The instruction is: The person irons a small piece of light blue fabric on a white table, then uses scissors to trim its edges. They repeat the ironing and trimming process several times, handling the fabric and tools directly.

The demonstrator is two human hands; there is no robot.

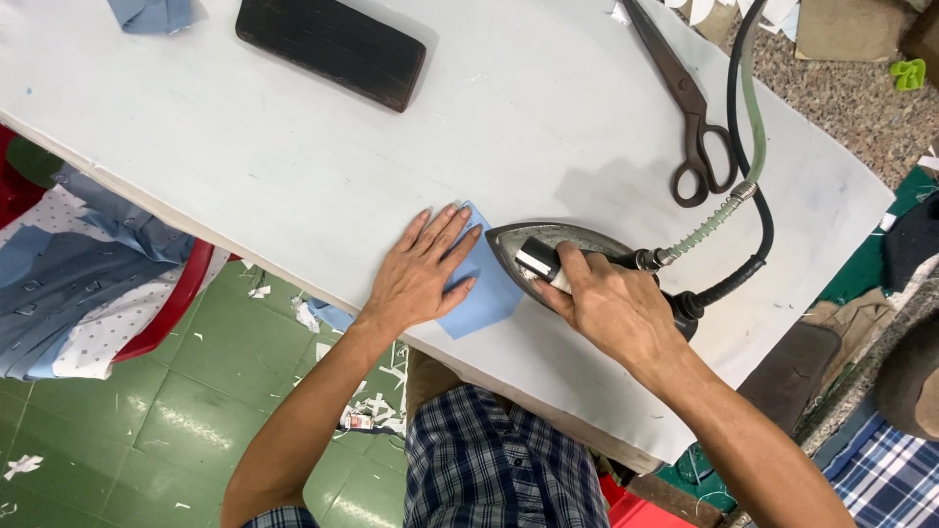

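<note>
**Pressing a blue fabric piece on the white desk**

The left hand (423,269) lies flat, fingers spread, on a small light-blue fabric piece (481,293) near the front edge of the white desk (293,156). The right hand (611,303) is clamped around the handle of a steam iron (548,249), whose tip touches the fabric. Black scissors (690,108) lie beyond the iron's hoses (748,127); a dark wooden block (333,44) rests farther left.

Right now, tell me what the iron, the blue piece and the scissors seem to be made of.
Iron: dull grey metal body, scuffed sheen, gripped by the right hand. Blue piece: thin matte fabric, probably cotton, lying flat under the left hand. Scissors: dark, tarnished metal, likely steel.
</note>
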